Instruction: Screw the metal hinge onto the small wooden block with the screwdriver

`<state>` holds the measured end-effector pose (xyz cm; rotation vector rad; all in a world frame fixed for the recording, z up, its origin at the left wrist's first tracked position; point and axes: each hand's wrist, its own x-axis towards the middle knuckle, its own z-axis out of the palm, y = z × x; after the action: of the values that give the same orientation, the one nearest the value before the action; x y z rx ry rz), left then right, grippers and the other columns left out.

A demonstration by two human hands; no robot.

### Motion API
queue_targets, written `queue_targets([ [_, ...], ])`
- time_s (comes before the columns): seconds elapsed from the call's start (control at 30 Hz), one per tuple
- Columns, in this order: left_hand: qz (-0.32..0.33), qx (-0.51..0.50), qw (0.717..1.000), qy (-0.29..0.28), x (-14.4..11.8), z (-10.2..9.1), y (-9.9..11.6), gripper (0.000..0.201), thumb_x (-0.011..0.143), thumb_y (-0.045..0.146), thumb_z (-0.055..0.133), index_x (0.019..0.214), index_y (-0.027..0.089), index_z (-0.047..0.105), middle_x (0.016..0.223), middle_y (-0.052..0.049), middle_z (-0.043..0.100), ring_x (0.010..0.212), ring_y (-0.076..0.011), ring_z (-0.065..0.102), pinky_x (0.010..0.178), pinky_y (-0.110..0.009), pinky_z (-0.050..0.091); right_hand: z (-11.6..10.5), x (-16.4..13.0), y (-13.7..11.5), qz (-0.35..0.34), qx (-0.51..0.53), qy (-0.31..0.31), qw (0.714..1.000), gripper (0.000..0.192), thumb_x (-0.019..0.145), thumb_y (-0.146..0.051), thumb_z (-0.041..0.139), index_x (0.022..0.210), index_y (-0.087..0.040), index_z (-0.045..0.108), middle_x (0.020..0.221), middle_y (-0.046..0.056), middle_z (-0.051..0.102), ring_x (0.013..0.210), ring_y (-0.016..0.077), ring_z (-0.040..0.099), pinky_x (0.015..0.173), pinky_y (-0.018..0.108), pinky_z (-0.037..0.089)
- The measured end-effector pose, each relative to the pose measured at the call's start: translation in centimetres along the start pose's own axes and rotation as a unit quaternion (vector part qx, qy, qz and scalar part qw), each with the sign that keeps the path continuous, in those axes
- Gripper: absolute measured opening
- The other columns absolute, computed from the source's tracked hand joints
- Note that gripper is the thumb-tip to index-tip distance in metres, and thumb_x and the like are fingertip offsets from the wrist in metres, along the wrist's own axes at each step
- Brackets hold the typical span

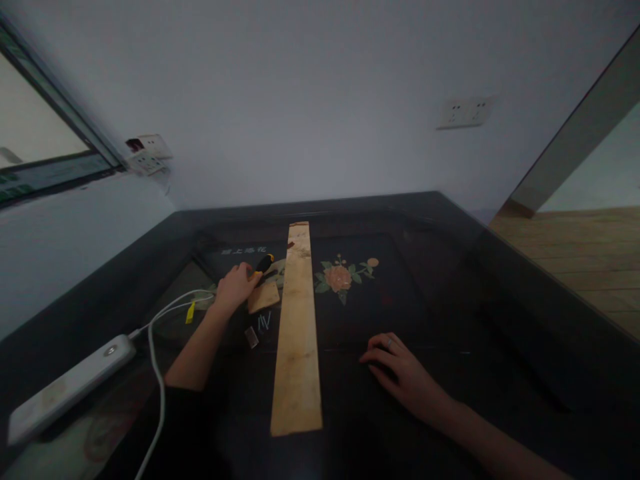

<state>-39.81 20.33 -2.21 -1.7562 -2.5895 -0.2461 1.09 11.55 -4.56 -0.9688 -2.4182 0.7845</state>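
My left hand reaches over the dark table with its fingers closed at the near end of a black-and-yellow handled tool. The handle looks like a screwdriver's, but the rest of the tool is hidden. Just right of that hand lies a small square wooden piece. Several thin silvery screws or nails lie below it, beside a small rectangular piece. A long narrow wooden board runs lengthwise between my hands. To its right, my right hand rests on the table, fingers loosely bent and apart, holding nothing.
A white power strip lies at the left, its white cable looping near my left forearm. A yellow tag is by the cable. The dark table has a printed flower and meets a wall with sockets.
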Motion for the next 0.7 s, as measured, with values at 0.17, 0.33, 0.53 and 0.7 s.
queue_targets([
  [0.17,0.033,-0.021,0.998,0.049,-0.7,-1.9,0.9,0.040,0.088,0.048,0.044,0.110,0.016,0.054,0.105,-0.011,0.062,0.093,-0.0256,0.062,0.076,-0.032,0.046,0.0,0.1,0.0,0.005,0.000,-0.003,1.000,0.024,0.087,-0.009,0.048,0.099,-0.022,0.064,0.107,0.008,0.056,0.102,0.0198,0.052,0.091,0.038,0.046],
  [0.33,0.099,-0.020,0.992,0.078,-2.7,-4.5,3.9,0.029,0.090,0.037,0.046,0.107,0.016,0.057,0.103,-0.009,0.061,0.094,-0.0228,0.060,0.081,-0.031,0.045,0.1,0.1,0.1,-0.003,-0.010,0.003,1.000,0.024,0.086,-0.009,0.049,0.099,-0.022,0.064,0.106,0.007,0.056,0.102,0.0200,0.052,0.092,0.040,0.045],
  [0.53,0.371,-0.060,0.925,0.051,-12.4,-7.9,11.4,0.021,0.092,0.034,0.046,0.103,0.023,0.059,0.101,-0.007,0.066,0.096,-0.0236,0.060,0.084,-0.036,0.045,0.3,-0.1,0.1,-0.019,-0.021,0.013,1.000,0.026,0.083,-0.006,0.050,0.098,-0.022,0.063,0.104,0.007,0.057,0.099,0.0198,0.053,0.089,0.038,0.047],
  [0.7,0.616,-0.087,0.777,-0.091,-23.2,-3.6,14.9,0.020,0.091,0.038,0.046,0.085,0.025,0.060,0.070,-0.003,0.065,0.063,-0.0175,0.061,0.057,-0.029,0.046,0.4,-0.1,0.2,-0.032,-0.055,0.012,0.998,0.025,0.085,-0.007,0.050,0.101,-0.020,0.063,0.104,0.009,0.058,0.101,0.0215,0.053,0.092,0.042,0.046],
])
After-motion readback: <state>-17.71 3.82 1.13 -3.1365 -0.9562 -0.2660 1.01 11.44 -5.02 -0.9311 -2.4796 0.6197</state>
